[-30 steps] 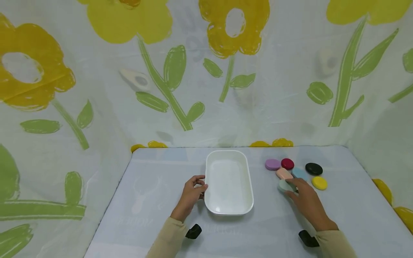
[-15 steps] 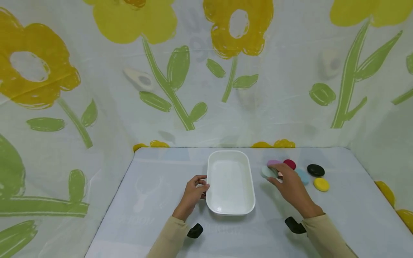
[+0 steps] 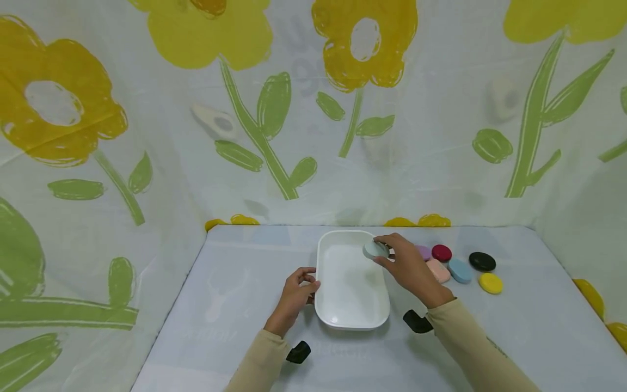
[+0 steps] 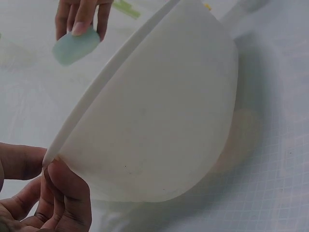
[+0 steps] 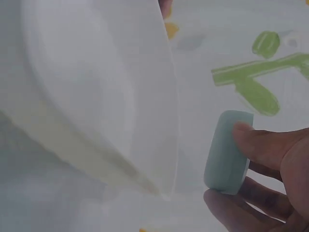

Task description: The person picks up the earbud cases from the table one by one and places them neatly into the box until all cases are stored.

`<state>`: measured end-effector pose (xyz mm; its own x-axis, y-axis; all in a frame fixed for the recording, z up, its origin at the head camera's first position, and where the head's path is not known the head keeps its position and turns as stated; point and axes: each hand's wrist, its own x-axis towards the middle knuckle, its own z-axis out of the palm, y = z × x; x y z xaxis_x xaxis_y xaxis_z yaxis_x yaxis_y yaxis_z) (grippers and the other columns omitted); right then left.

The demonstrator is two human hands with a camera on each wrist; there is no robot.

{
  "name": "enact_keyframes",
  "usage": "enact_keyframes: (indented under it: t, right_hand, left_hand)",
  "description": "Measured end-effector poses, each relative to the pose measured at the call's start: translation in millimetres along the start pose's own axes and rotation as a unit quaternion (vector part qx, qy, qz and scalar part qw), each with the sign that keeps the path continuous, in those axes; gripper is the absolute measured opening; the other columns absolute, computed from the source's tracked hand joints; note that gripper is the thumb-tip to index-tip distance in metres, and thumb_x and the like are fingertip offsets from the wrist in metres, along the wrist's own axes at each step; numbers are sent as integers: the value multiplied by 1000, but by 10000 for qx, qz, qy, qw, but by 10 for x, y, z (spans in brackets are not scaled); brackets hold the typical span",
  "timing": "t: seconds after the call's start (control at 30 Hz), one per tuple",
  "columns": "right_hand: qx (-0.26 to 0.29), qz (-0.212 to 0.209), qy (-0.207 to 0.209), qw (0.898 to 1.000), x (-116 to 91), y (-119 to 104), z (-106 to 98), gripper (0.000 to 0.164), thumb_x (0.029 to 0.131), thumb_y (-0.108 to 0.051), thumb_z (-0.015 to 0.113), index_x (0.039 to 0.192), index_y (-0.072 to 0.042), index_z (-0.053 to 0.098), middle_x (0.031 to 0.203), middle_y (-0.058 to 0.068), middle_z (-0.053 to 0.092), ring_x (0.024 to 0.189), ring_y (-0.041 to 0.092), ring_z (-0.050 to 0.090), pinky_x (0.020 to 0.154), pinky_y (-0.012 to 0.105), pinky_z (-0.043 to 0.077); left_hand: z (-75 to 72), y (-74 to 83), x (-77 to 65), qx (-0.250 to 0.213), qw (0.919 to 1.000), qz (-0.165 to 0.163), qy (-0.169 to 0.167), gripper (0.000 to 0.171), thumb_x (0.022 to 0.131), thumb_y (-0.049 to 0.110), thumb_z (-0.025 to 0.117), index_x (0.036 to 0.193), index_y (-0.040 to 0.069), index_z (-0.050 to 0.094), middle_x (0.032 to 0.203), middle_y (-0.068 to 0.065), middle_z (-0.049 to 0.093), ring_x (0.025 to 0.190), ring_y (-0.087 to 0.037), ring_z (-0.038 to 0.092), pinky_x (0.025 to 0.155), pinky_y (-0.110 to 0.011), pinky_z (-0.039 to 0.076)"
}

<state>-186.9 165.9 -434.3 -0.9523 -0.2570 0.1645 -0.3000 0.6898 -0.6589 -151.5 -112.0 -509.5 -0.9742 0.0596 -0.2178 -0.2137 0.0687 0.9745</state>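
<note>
A white rectangular tray [image 3: 351, 288] with rounded corners and raised walls sits on the table. My left hand [image 3: 294, 296] pinches its left rim between thumb and fingers, seen closely in the left wrist view, where the tray wall [image 4: 149, 116] fills the middle. Over the tray's far right corner, my right hand [image 3: 411, 269] holds a pale green soap bar [image 3: 375, 249] between thumb and fingertips. In the right wrist view, the soap bar [image 5: 227, 152] stands on edge in the grip, beside the tray's rim.
Right of the tray lie several soaps: purple [image 3: 424, 252], red [image 3: 442, 252], pink [image 3: 438, 270], light blue [image 3: 460, 270], black [image 3: 482, 261] and yellow [image 3: 491, 283]. A flower-printed cloth [image 3: 421, 136] hangs behind the table and along both sides.
My right hand has lifted the pale green soap from beside the other soaps and carried it left, over the tray. My left hand stays at the tray's rim.
</note>
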Motion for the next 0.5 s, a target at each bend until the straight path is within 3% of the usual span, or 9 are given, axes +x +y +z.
enact_keyframes:
  t: [0.13,0.5]
  right_hand:
    - [73,-132,-209,9997,120,-86,83,47,93,-2,80,136,6,63,128,23,65,113,39,67,96,50,60]
    - [-42,224,-520,9984,347,-237,350,41,94,-6,81,132,3,68,126,21,67,104,33,66,92,49,57]
  left_hand:
    - [3,0,6,1,10000,-13,17,42,103,6,67,142,-4,55,108,-11,58,68,-17,59,61,-30,55]
    - [4,16,-1,-39,10000,-18,-16,43,103,4,66,143,-6,54,107,-11,58,69,-18,58,61,-30,54]
